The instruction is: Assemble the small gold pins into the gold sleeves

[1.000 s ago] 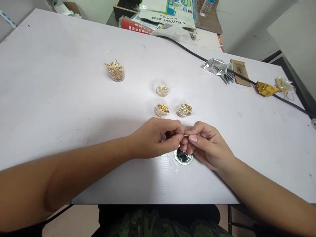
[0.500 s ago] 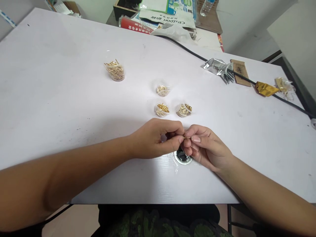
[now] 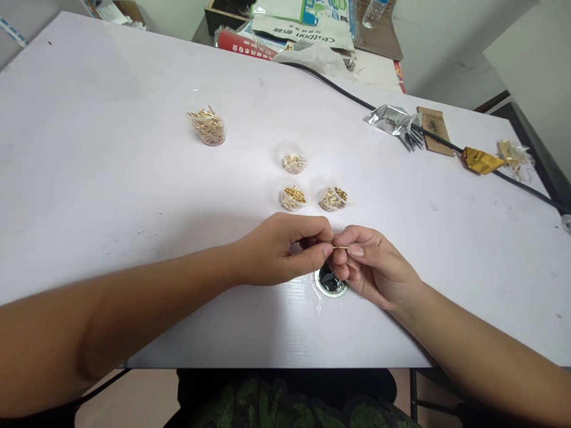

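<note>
A thin gold-coloured metal pin (image 3: 340, 247) lies level between my two hands. Thumb and forefinger of my left hand (image 3: 297, 249) pinch its left end. My right hand (image 3: 377, 261) closes its thumb and fingers on the other end. Partly hidden beneath the fingers is a round black disc with a silver rim (image 3: 331, 285), set in the table. Just beyond my hands stand small clear cups of gold pins: a near left cup (image 3: 293, 199), a near right cup (image 3: 332, 199) and one farther back (image 3: 294, 163).
A larger clear cup of long gold pins (image 3: 208, 127) stands farther left on the white table (image 3: 111, 148). A black cable (image 3: 332, 88) runs along the back right, past silver foil (image 3: 392, 120), brown card (image 3: 435, 131) and gold foil (image 3: 480, 160). Bags and papers (image 3: 303, 30) lie behind.
Slightly more of the pin shows between my fingertips, as the right thumb has shifted a little to the right. The cups have not moved.
</note>
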Action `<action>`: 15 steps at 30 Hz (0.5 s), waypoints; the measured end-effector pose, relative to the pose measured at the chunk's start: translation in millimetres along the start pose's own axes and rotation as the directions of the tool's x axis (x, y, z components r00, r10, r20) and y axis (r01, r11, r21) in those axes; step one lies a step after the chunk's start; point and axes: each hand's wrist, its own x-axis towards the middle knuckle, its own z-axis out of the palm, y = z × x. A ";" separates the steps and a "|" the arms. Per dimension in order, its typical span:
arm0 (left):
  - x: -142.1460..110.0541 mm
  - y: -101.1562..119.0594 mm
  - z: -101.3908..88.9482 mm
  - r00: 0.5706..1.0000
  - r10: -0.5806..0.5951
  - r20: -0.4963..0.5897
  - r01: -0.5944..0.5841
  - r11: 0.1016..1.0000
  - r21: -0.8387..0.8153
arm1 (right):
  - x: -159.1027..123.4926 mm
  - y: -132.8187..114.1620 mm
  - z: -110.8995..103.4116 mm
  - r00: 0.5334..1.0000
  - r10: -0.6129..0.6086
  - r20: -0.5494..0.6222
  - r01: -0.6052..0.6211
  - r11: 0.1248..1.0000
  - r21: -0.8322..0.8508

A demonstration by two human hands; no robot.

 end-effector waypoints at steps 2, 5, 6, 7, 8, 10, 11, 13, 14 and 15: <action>0.3 0.1 -0.2 1.000 -0.001 -0.001 0.001 1.000 0.001 | -0.2 0.0 0.0 1.000 -0.005 0.002 0.005 1.000 -0.002; 0.4 0.6 -0.3 1.000 -0.005 0.003 0.005 1.000 -0.001 | -0.7 0.1 0.1 1.000 -0.011 -0.011 0.011 1.000 -0.018; 0.4 0.7 -0.3 1.000 -0.007 0.003 0.007 1.000 -0.002 | -0.8 0.2 0.2 1.000 -0.012 -0.018 0.011 1.000 -0.025; 0.4 0.7 -0.2 1.000 -0.009 0.003 0.009 1.000 -0.003 | -0.9 0.2 0.3 1.000 -0.013 -0.026 0.012 0.999 -0.032; 0.4 0.6 -0.1 1.000 -0.011 0.004 0.011 1.000 -0.003 | -1.0 0.2 0.3 0.999 -0.012 -0.033 0.011 0.999 -0.038; 0.6 0.2 0.1 1.000 -0.011 0.003 0.011 1.000 -0.004 | -1.0 0.3 0.2 0.999 -0.011 -0.041 0.009 0.999 -0.049; 0.7 0.0 0.1 1.000 -0.009 0.004 0.009 1.000 -0.005 | -1.0 0.3 0.0 0.999 -0.012 -0.043 0.010 0.999 -0.050; 1.1 -0.4 0.0 1.000 -0.006 0.006 0.006 1.000 -0.009 | -1.0 0.5 -0.7 0.999 -0.013 -0.039 0.011 0.999 -0.042; 1.3 -0.5 -0.1 1.000 -0.003 0.007 0.003 1.000 -0.010 | -1.1 0.7 -1.2 0.999 -0.010 -0.035 0.008 0.999 -0.035; 1.4 -0.6 -0.1 1.000 -0.001 0.008 0.001 1.000 -0.009 | -1.2 0.9 -1.7 1.000 -0.004 -0.031 0.004 1.000 -0.025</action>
